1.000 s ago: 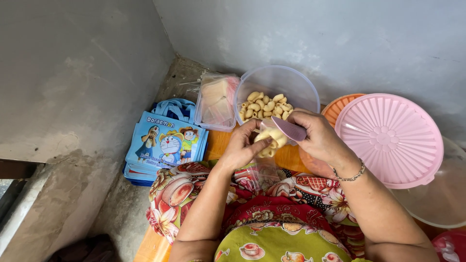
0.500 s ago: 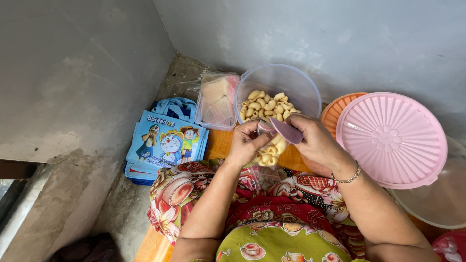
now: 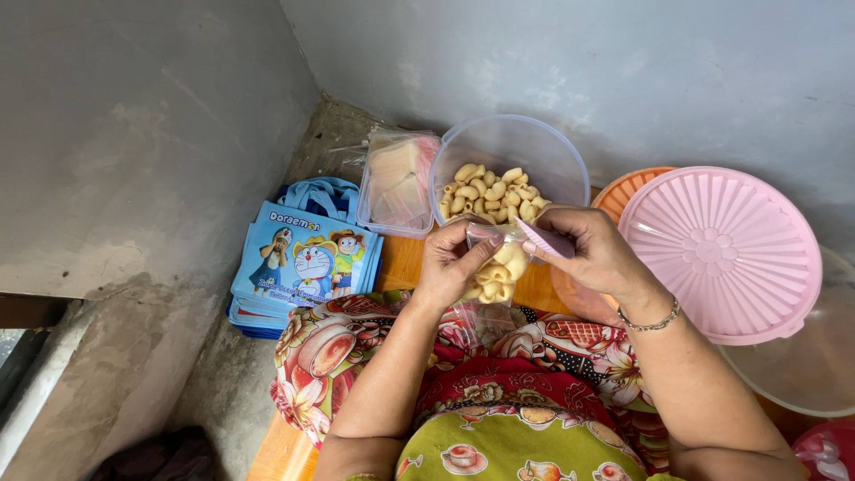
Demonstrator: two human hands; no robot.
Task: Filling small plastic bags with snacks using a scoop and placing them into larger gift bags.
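Observation:
My left hand pinches the top of a small clear plastic bag filled with pale curled snack pieces. My right hand grips the same bag's top edge together with a small purple scoop. The bag hangs between both hands above my lap, just in front of a clear round tub that holds more of the same snack pieces.
A clear packet of flat pale wafers stands left of the tub. A pink ribbed lid lies on an orange basket at the right. Blue cartoon tote bags are stacked on the floor by the grey wall corner.
Both hands have drawn closer together at the bag's top, and the filled bag has shifted slightly lower and toward me.

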